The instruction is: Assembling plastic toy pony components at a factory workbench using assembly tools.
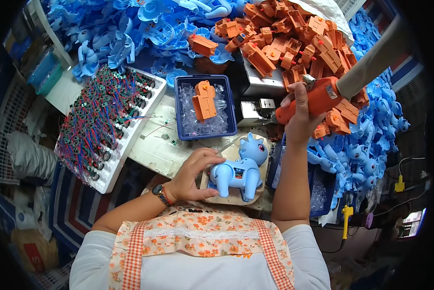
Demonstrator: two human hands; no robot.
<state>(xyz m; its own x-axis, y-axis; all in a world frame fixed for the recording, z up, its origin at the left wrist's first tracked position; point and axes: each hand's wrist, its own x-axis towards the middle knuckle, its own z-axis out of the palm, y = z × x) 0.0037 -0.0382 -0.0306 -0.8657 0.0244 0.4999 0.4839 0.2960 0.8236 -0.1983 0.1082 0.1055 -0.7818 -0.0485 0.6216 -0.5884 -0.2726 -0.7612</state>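
Observation:
A blue toy animal [225, 175] with a large eye lies on its side on a cream-coloured holder [232, 152]. An opening in its body shows some parts inside, too small to make out. My left hand [192, 176] grips the toy's rear end, thumb near the hind leg and fingers along the back. Raised to the right of the toy, my right hand [300, 115] is closed around an orange-red electric screwdriver [319, 96]. The tool's tip points left, apart from the toy and close to a small metal device [248, 113].
A dark blue bin [179, 108] holds clear plastic pieces and an orange part [205, 101]. Wired circuit boards [101, 116] fill a white foam tray [138, 121] at left. Orange housings [275, 48] and blue shells [154, 29] are heaped behind; more blue toy parts [357, 150] lie right.

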